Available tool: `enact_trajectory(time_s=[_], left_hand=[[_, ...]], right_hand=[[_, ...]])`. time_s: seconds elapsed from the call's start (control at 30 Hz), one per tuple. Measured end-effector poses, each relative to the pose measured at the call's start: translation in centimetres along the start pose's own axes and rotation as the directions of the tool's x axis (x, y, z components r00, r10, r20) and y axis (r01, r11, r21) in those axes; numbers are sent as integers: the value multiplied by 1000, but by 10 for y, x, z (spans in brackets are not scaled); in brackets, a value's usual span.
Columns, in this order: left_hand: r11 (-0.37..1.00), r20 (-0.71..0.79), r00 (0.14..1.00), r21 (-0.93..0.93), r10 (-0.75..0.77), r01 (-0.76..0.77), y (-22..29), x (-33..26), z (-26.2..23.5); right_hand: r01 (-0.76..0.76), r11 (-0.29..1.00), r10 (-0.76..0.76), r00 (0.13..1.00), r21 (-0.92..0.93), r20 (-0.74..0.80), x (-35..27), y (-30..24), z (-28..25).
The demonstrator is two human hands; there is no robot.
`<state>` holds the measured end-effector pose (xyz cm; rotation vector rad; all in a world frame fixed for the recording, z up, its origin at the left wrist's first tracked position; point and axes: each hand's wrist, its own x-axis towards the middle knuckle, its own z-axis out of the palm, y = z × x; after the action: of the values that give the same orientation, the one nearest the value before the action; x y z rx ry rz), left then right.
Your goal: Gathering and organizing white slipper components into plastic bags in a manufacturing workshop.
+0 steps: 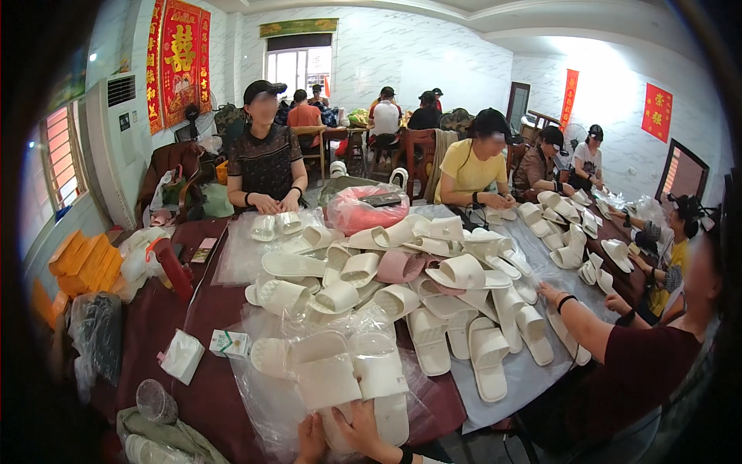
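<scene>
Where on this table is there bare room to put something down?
Bare dark table shows between the white slipper pile and the small green-and-white box, up toward the red bottle. The middle and the plastic sheet by both hands are crowded.

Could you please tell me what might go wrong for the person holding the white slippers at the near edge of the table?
1. Both hands, left hand and right hand, grip a pair of white slippers on loose clear plastic bags; the slick film might slide off the table edge.
2. The slipper pile is loosely heaped nearby, so pairs could get mixed.
</scene>
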<state>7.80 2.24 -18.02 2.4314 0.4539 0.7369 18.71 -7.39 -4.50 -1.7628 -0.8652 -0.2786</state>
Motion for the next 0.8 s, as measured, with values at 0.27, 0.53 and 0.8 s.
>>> enact_trajectory(time_s=[0.27, 0.53, 0.8], left_hand=[[431, 75, 835, -829, -545, 356, 43, 40, -28], [485, 77, 808, -766, -584, 423, 41, 32, -21], [727, 1, 883, -568, -469, 387, 56, 42, -36]], right_hand=[[93, 942, 49, 913, -324, 406, -2, 26, -8], [-37, 921, 169, 934, -387, 314, -6, 23, -14], [250, 887, -126, 940, -388, 318, 14, 14, -15]])
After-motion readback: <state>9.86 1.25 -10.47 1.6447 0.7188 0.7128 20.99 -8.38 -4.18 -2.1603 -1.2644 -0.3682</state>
